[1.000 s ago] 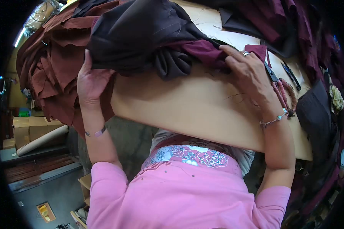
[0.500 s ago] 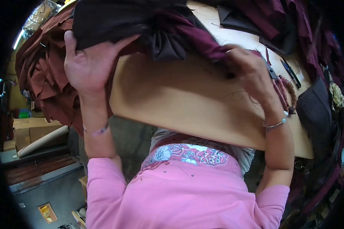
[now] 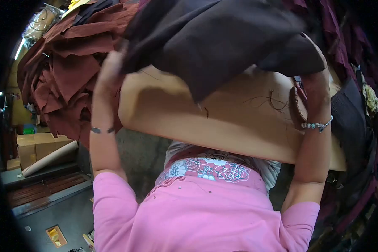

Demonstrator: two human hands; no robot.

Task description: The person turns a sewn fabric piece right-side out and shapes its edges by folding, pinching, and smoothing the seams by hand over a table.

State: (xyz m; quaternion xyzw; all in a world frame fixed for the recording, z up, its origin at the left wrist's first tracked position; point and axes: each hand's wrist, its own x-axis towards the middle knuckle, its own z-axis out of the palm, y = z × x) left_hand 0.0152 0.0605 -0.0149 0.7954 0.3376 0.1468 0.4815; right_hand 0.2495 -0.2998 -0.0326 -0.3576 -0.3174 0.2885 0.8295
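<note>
A person in a pink top point(image 3: 214, 214) spreads a dark cloth point(image 3: 222, 42) between both hands over a tan worktable point(image 3: 197, 122).
The left hand point(image 3: 112, 66), blurred, meets one side of the cloth, while the right hand point(image 3: 317, 86) is largely hidden beneath the other; a corner hangs between them toward the wearer. Loose threads point(image 3: 273, 101) lie on the tabletop near the right wrist's beaded bracelet point(image 3: 317, 125), and rust-brown fabric pieces point(image 3: 71, 80) are heaped beside the left arm.
</note>
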